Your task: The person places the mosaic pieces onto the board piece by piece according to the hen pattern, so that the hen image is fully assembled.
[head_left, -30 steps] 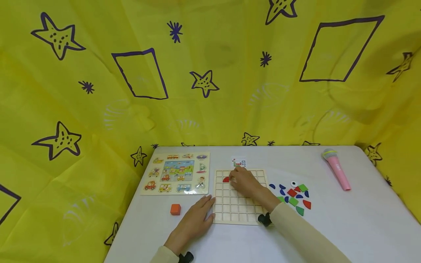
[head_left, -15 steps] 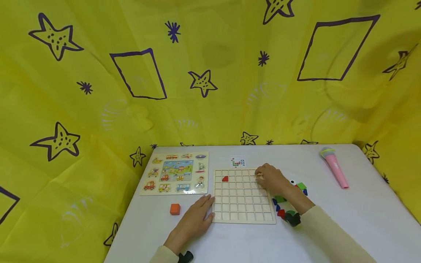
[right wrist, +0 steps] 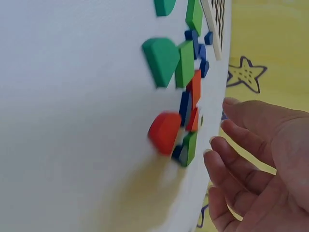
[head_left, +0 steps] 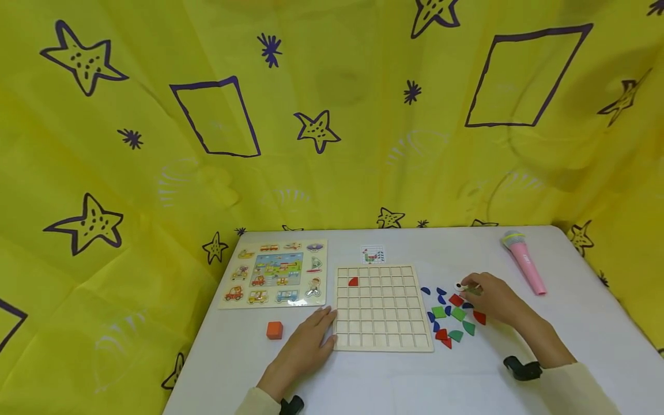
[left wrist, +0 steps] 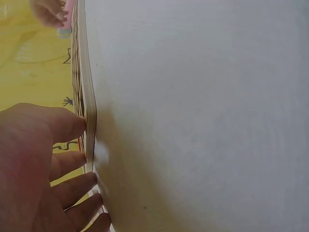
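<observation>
My left hand [head_left: 311, 343] rests at the left edge of a wooden grid board [head_left: 384, 342], fingers extended against its side in the left wrist view. One red quarter-round piece [head_left: 353, 282] sits in an upper-left cell of the board. Over to the right, my right hand [head_left: 487, 297] hovers at the far side of a scatter of pieces. Its fingertips are right by a white round piece with a black dot [head_left: 459, 287]. In the right wrist view, thumb and fingers stand apart with nothing between them. Around it lie a red quarter-round piece [right wrist: 165, 131] and a green one [right wrist: 161, 62].
Behind the board lies a small pattern card [head_left: 373, 254]. A vehicle picture puzzle [head_left: 224, 301] lies at the back left, and an orange cube [head_left: 275, 330] in front of it. Far right is a pink toy microphone [head_left: 528, 268]. A yellow curtain [head_left: 332, 184] hangs behind the table.
My right hand has left the red piece on the board and moved right to the loose pieces. The left hand stays at the board's edge.
</observation>
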`<state>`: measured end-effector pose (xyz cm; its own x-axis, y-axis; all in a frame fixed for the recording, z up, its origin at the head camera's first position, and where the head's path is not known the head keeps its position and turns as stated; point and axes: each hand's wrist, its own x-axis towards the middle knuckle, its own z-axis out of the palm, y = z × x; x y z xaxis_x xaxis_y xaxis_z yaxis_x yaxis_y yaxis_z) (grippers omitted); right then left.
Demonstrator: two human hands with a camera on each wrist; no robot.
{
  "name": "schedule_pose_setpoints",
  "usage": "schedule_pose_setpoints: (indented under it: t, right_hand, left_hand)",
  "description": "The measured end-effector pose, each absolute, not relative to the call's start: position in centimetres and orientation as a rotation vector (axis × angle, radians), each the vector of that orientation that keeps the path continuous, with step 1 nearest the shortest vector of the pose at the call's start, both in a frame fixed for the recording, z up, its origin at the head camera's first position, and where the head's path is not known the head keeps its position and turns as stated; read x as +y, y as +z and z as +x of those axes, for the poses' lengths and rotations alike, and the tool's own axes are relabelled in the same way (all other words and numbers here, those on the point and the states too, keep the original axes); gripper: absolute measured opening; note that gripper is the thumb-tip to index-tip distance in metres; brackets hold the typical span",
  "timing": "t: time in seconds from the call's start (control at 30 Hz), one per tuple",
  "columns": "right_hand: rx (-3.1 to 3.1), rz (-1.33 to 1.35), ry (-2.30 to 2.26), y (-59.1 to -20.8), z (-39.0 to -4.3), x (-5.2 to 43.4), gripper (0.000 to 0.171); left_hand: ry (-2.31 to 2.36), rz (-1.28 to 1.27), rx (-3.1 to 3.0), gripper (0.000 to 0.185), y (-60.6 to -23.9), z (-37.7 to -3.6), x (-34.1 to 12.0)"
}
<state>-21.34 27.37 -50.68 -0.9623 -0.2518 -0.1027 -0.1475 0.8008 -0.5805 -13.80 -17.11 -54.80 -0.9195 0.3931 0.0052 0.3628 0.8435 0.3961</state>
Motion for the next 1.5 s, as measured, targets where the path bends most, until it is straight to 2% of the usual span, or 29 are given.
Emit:
schedule_pose_setpoints:
  t: [0.27, 0.53, 1.0, 1.5]
  right_hand:
    - [2.75, -0.294, -0.838, -50.8, -19.2, 29.5, 0.027]
    - [2.768, -0.315, -0.784, -51.5, -18.7, 29.7, 0.023]
    - [2.873, -0.391, -0.597, -52.3, -16.0, 23.3, 0.037]
    - [2.948, -0.45, -0.647, -53.1, -15.4, 21.5, 0.025]
  left_hand:
    - [0.618, 0.616, 2.946, 0.057, -54.8, -14.0, -17.2]
    - [0.628, 0.599, 2.937, 0.058, -54.5, -13.9, -17.2]
    - [0.642, 0.628, 2.946, 0.057, -54.5, -13.9, -17.0]
    - [0.648, 0.622, 2.935, 0.057, -54.7, -13.8, -17.0]
